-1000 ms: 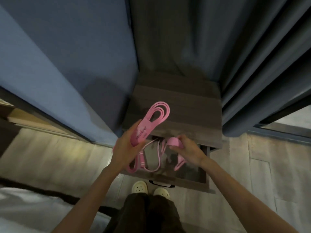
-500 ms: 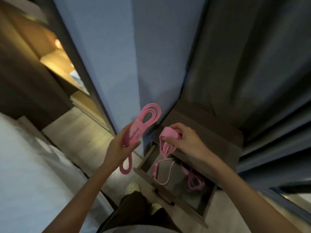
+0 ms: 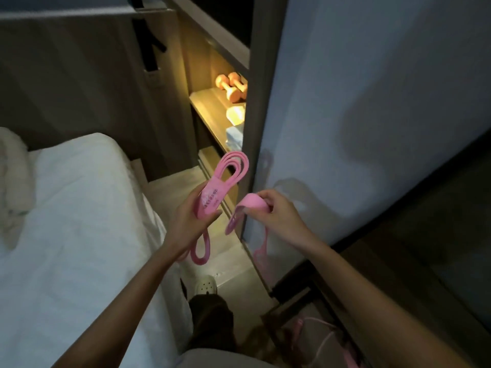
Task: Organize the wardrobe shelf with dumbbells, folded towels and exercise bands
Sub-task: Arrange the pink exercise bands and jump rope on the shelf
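Bands filled both of your hands in front of the lit wardrobe shelf (image 3: pixel 210 110). Your left hand (image 3: pixel 190 221) had its fingers curled round the labelled middle of a coiled pink band (image 3: pixel 225 179). The band's loops fanned upward toward the shelf, and one loop hung below your wrist. Your right hand (image 3: pixel 276 213) pinched a second pink band (image 3: pixel 252 204) between thumb and curled fingers, with thin strands trailing down beneath it. The two hands were near each other but apart.

On the shelf, two dumbbells (image 3: pixel 232 86) lay side by side at the back. Nearer the front sat a pale folded towel (image 3: pixel 236 115) and a blue folded towel (image 3: pixel 234 135) (both partly hidden by the edge of the wardrobe door (image 3: pixel 372 102)).

A white-covered bed (image 3: pixel 66 208) lay to your left, and a pale shoe (image 3: pixel 206 285) showed on the floor between your arms. At lower right an open drawer (image 3: pixel 289 301) held more pink cord (image 3: pixel 325 338), too blurred to make out further.
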Tool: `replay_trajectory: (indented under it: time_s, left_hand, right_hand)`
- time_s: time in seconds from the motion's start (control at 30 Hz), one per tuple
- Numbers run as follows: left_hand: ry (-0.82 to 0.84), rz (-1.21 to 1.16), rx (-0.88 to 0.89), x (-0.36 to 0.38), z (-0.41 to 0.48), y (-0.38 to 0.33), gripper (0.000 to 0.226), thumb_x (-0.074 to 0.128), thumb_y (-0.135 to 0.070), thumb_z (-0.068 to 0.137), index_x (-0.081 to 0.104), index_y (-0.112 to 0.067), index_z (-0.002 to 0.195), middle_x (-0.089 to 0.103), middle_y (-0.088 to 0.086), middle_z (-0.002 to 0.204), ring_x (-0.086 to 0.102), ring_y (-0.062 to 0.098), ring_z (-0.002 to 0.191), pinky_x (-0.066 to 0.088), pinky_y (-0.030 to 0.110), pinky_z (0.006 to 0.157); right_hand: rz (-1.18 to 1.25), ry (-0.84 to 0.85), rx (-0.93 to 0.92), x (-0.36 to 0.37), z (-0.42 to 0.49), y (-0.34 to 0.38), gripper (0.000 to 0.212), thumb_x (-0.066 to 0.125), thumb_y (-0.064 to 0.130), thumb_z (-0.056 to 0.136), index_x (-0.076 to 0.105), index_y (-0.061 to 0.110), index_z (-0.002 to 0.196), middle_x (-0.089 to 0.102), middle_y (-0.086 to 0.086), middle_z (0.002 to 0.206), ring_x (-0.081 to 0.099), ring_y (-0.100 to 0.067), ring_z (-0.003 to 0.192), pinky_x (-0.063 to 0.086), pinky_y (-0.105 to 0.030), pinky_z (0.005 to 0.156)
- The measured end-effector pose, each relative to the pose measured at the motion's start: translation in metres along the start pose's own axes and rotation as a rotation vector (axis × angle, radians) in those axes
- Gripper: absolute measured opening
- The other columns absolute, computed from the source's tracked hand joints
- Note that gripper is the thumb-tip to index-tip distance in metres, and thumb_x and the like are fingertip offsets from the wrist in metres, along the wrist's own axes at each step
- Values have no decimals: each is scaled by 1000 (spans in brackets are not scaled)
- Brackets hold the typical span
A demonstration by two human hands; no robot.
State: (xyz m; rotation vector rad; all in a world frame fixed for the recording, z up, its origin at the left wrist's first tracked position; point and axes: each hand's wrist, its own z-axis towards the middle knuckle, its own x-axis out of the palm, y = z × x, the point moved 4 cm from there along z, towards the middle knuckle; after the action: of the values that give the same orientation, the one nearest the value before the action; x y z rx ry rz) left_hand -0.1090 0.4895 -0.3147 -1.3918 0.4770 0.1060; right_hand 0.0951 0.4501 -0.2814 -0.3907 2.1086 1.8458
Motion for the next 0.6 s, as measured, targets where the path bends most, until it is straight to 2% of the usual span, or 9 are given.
replay_trajectory:
  time_s: [0.07,0.23,0.3,0.43,0.6]
  left_hand:
    - [-15,-23,0,-23,34,12,58,72,-33,83,44,-41,133,58,-25,118,59,-4,105,51,13,72]
    - [-49,-55,2,-79,122,28,57,74,-27,81,45,-45,127,59,-28,112,60,-5,101,52,11,68]
    - [-41,-16,-5,-101,155,36,59,74,-29,80,44,-45,128,59,-26,114,60,-5,101,55,18,70]
    - [-38,51,-26,-135,216,56,63,75,-37,78,43,-45,131,57,-30,113,58,-7,101,57,25,74]
    - [-39,76,-59,-159,283,81,62,74,-38,79,42,-44,132,56,-34,109,57,-8,101,56,23,73]
  right_hand:
    - [5,6,21,18,42,10,32,75,38,78,54,32,101,58,15,98,59,-1,86,42,-4,53]
    - [13,-39,107,51,143,41,36,74,38,79,53,28,105,57,12,98,57,-2,83,42,-9,52]
    - [49,-63,90,59,179,57,34,74,32,81,54,24,107,56,14,94,57,-1,80,42,-6,48]
    - [116,-87,73,73,244,83,35,71,27,84,55,18,115,60,4,103,61,-5,79,45,-10,46]
    - [114,-112,99,84,320,100,43,71,30,83,53,18,121,61,0,109,61,-10,93,47,-14,59]
